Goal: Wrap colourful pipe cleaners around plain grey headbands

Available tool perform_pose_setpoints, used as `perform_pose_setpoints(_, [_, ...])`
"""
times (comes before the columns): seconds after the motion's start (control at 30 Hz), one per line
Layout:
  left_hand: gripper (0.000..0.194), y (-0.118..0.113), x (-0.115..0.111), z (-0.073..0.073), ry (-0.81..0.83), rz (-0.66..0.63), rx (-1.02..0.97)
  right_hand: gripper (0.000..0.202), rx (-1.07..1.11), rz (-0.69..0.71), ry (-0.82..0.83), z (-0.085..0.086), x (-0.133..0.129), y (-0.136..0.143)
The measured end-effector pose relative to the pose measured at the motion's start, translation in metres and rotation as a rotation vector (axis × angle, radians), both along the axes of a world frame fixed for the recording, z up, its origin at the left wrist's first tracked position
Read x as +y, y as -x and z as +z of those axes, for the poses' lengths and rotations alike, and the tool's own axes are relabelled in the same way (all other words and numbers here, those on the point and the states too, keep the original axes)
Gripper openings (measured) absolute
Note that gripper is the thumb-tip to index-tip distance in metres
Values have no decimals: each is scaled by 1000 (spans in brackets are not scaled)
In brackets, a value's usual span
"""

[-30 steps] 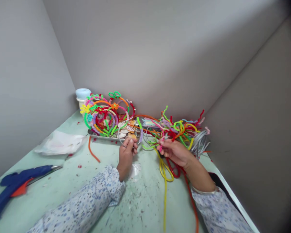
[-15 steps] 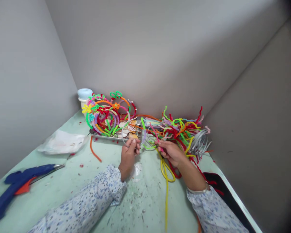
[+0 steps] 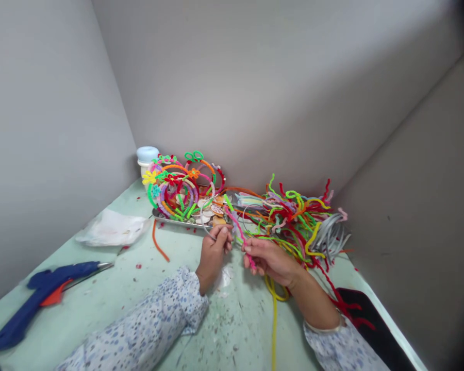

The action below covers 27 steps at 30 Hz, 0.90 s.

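Observation:
My left hand point(image 3: 215, 252) is closed on one end of a thin grey hoop point(image 3: 203, 219), a headband partly wrapped in green and purple. In my right hand point(image 3: 268, 257) a pink pipe cleaner point(image 3: 236, 224) is pinched between thumb and fingers, its free end slanting up and left across the hoop. Behind my left hand, a metal tray point(image 3: 185, 223) holds finished-looking, brightly wrapped headbands point(image 3: 178, 193) and pale flat pieces. A tangled pile of coloured pipe cleaners point(image 3: 294, 211) lies behind my right hand.
A blue glue gun point(image 3: 50, 288) lies at the left, near a white plastic bag point(image 3: 114, 228). A lidded container point(image 3: 147, 154) stands at the back left. Grey hoops point(image 3: 328, 237) and a black tray point(image 3: 371, 330) are on the right. Grey panels enclose the table.
My right hand has come lower and nearer with the pink pipe cleaner, pulling it away from the pile. My left hand keeps its hold on the hoop. The whole view has shifted slightly.

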<state>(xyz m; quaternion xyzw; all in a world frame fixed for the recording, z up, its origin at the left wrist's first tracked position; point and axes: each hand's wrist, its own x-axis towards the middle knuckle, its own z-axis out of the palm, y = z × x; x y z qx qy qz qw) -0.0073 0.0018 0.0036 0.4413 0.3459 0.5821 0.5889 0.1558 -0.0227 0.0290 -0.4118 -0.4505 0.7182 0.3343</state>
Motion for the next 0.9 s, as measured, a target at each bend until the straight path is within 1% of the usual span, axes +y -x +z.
perform_pose_setpoints(0.13, [36,1,1,-3,-34,55,56,27,-110,102,-29,-1,-4,1])
perform_pose_setpoints(0.23, [39,2,4,-4,-33,81,67,26,-246,198,-70,8,-10,2])
perform_pose_setpoints(0.33, [38,4,6,-2,-14,76,38,26,-359,267,-75,18,-16,0])
perform_pose_setpoints(0.4, [40,5,8,-1,-7,68,17,26,-421,260,-84,23,-17,-3])
perform_pose_setpoints(0.57, [39,8,10,-2,-46,56,16,27,-447,137,-95,27,-14,-13])
perform_pose_setpoints(0.73, [31,9,10,-4,-67,38,58,28,-423,148,-65,27,-13,-18])
perform_pose_setpoints(0.9, [26,9,7,1,-114,22,98,28,-439,102,-58,29,-12,-21])
